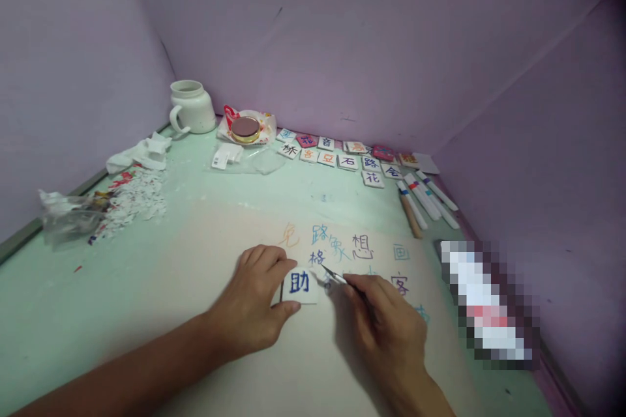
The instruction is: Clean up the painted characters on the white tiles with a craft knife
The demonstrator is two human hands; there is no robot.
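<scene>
My left hand (252, 309) pinches a small white card (307, 298) by its left part, thumb at the lower edge and fingers at the upper edge. A blue handwritten character shows on the card. In my right hand (391, 322) is a slim metal craft knife (336, 275), gripped like a pen, with its pointed tip just above and right of the card. Whether the tip touches anything I cannot tell. Beneath both hands lies a large pale sheet (195, 260) bearing several coloured handwritten characters, some hidden by my right hand.
Cut character cards (347, 161) line the back wall. Markers (423, 201) and a blurred-out device (482, 300) are at right. A white mug (195, 107), a round lidded tin (245, 129), paper scraps (139, 199) and a clear plastic bag (71, 218) stand or lie at left.
</scene>
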